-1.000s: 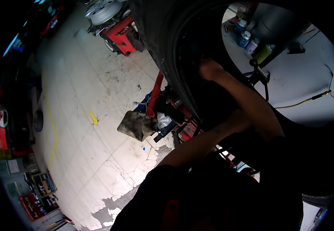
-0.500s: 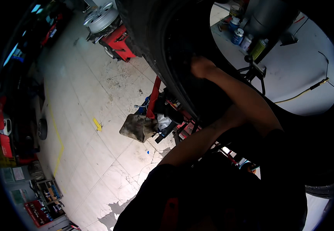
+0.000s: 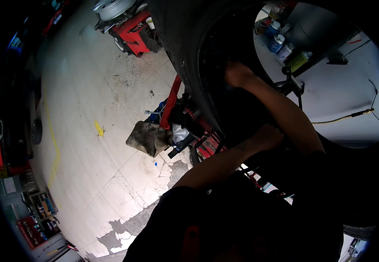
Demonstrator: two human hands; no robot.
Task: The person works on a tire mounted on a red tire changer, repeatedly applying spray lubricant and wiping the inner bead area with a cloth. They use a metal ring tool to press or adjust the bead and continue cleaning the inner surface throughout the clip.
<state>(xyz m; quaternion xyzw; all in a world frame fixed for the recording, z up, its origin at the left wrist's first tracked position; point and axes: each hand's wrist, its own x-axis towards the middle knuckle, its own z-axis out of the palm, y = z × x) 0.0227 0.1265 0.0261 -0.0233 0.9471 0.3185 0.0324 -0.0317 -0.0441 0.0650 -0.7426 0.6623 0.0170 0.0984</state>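
A large black tyre (image 3: 183, 61) stands close in front of me, its inner side very dark. My right hand (image 3: 239, 75) reaches into the opening against the dark inner wall; its fingers are lost in shadow. Lower and nearer, my left hand (image 3: 268, 137) is curled like a fist at the dark inside of the tyre, below my right forearm. Whatever it grips, if anything, does not show.
Through the tyre's opening show several cans and bottles (image 3: 276, 43) and a yellow hose (image 3: 338, 120). Beyond the tyre are a red machine (image 3: 132, 37) bearing a silver wheel rim (image 3: 113, 8), a red bar (image 3: 170, 102) and a dirty square pad (image 3: 148, 137). Tiled floor (image 3: 84, 153) spreads left.
The view has shifted, so the floor things sit further left. My left hand has come apart from behind my right forearm and now shows curled. My right hand stays at the tyre's inner wall.
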